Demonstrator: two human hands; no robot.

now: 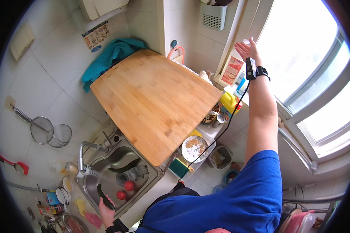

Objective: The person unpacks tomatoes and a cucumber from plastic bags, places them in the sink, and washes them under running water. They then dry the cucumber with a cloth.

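Note:
My left hand point(106, 207) is closed around a dark green cucumber point(104, 198) at the near left edge of the steel sink point(90, 186). Water sprays from the faucet point(84, 155) into the basin. Another cucumber point(124, 166) lies at the basin's far side, beside a grey strainer-like item point(122, 178) and two red tomatoes point(129, 185). My right hand point(247, 51) is raised at the upper right near the window, fingers spread, with a small clear object point(246, 41) at its fingertips; whether it is held is unclear.
A large wooden board point(157, 102) spans the area beside the sink. To its right stand a yellow jug point(229, 103), a patterned plate with food bits point(189, 154), a green sponge point(178, 168) and a bin point(220, 157). A black cable point(226, 128) hangs from my right wrist.

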